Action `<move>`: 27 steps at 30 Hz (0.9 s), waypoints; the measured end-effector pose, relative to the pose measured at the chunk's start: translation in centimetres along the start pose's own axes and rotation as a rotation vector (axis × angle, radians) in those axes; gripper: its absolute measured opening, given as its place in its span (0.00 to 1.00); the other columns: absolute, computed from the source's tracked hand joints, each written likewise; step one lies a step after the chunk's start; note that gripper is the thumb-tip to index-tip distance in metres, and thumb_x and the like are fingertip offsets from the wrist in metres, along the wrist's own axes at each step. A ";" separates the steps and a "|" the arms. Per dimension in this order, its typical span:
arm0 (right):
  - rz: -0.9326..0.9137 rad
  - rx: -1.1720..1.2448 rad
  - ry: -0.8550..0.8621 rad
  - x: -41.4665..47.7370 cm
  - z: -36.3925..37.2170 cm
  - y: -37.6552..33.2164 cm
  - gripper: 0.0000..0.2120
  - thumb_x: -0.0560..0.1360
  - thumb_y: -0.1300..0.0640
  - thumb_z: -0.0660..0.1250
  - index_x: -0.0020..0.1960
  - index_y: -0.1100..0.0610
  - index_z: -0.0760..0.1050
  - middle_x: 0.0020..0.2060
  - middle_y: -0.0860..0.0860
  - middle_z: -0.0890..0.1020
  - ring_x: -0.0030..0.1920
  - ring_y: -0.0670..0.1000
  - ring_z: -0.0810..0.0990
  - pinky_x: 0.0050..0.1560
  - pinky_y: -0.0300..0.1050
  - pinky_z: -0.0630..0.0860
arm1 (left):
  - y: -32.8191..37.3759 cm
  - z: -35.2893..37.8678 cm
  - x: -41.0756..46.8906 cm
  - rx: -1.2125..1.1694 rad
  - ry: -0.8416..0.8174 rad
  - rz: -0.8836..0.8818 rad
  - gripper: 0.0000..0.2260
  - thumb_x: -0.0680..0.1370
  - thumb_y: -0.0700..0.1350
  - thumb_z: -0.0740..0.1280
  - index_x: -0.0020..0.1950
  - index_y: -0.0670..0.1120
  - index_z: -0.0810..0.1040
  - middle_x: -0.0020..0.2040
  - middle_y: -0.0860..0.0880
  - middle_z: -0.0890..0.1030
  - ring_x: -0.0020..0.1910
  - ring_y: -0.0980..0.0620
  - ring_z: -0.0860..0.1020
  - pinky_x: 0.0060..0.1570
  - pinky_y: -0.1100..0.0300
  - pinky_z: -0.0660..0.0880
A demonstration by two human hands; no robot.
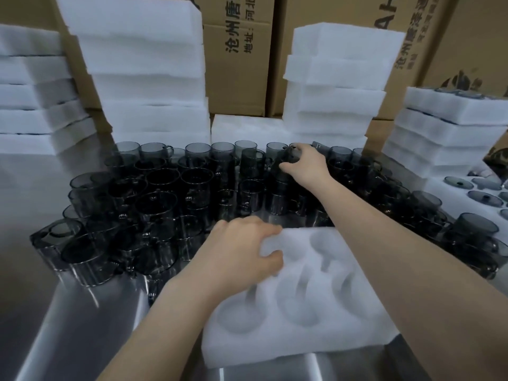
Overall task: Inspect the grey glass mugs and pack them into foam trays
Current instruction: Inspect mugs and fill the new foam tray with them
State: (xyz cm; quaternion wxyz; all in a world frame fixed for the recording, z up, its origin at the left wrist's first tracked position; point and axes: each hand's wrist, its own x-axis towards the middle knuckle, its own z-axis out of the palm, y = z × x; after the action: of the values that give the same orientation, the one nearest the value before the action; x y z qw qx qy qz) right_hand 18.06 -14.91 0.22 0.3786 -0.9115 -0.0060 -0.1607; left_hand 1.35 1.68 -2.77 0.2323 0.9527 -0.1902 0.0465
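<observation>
- The right hand (305, 163) reaches out to the back rows of glassware. Its fingers are curled down around the top of one grey mug (284, 160), with the thumb on the near side. The grip is closed on the glass, though motion blur hides exactly where each fingertip sits.
- That mug stands upright among its neighbours, directly under the right palm and well beyond the tray.
- The left hand (244, 251) is nearer the body. Its fingers are bent over the far-left corner of the foam tray (275, 350) and the thumb presses onto the top face, so the hand has hold of that corner.
- The tray lies flat at the near edge of the steel table (68, 325), to the right of the left hand and under the right forearm. Its round hollows show bare white foam.
- The crowd of mugs (165, 202) touches the tray's far edge and spreads left, right and back, mostly upright and packed rim to rim.
- Behind the mugs rise stacks of foam blocks (148, 64), one on the left and one on the right, with lower piles at both sides.
- Cardboard boxes (239, 64) with printed characters stand behind the foam.
- At the far right, grey glass lids (483, 198) lie on a white foam sheet.
</observation>
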 end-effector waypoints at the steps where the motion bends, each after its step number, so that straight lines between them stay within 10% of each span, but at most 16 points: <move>1: 0.005 0.050 0.024 -0.1 -0.1 0.1 0.24 0.72 0.57 0.73 0.66 0.61 0.73 0.61 0.57 0.79 0.62 0.57 0.75 0.54 0.37 0.68 | 0.0 0.0 0.0 0.004 -0.004 0.002 0.23 0.76 0.54 0.65 0.71 0.58 0.71 0.65 0.56 0.75 0.65 0.54 0.71 0.68 0.52 0.64; 9: 0.064 0.450 -0.202 -4.5 -4.9 -1.5 0.21 0.69 0.56 0.77 0.60 0.58 0.77 0.54 0.52 0.81 0.49 0.50 0.81 0.45 0.48 0.83 | 0.1 -0.1 0.0 -0.045 0.017 0.036 0.19 0.76 0.54 0.65 0.67 0.56 0.75 0.64 0.54 0.76 0.64 0.51 0.74 0.66 0.50 0.67; 16: -0.041 0.637 -0.447 -12.0 -6.3 -1.3 0.21 0.71 0.55 0.76 0.56 0.55 0.68 0.43 0.50 0.84 0.43 0.51 0.83 0.39 0.49 0.80 | 0.6 -0.1 -0.1 -0.313 0.225 0.003 0.41 0.69 0.63 0.70 0.78 0.56 0.56 0.74 0.59 0.64 0.68 0.56 0.71 0.66 0.52 0.70; 23: -0.072 0.662 -0.489 -13.1 -4.4 -0.8 0.24 0.75 0.53 0.70 0.70 0.50 0.71 0.54 0.52 0.81 0.50 0.48 0.83 0.46 0.42 0.79 | 2.3 -0.5 2.1 -0.397 0.189 0.068 0.29 0.65 0.54 0.78 0.64 0.56 0.74 0.57 0.59 0.78 0.57 0.61 0.76 0.53 0.70 0.71; 27: -0.045 0.750 -0.581 -13.0 -4.1 -0.3 0.18 0.78 0.60 0.68 0.67 0.52 0.74 0.53 0.52 0.83 0.52 0.49 0.83 0.54 0.49 0.81 | 1.2 0.2 2.6 -0.591 0.190 -0.028 0.24 0.69 0.43 0.76 0.63 0.54 0.76 0.55 0.56 0.81 0.55 0.57 0.79 0.59 0.55 0.76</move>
State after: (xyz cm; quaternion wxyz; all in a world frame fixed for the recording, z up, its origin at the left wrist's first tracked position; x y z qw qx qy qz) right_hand 4.54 -16.07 -0.74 0.6607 -0.7187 -0.1889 0.1061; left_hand 3.25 -0.24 -1.98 0.5165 0.8379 -0.1595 0.0750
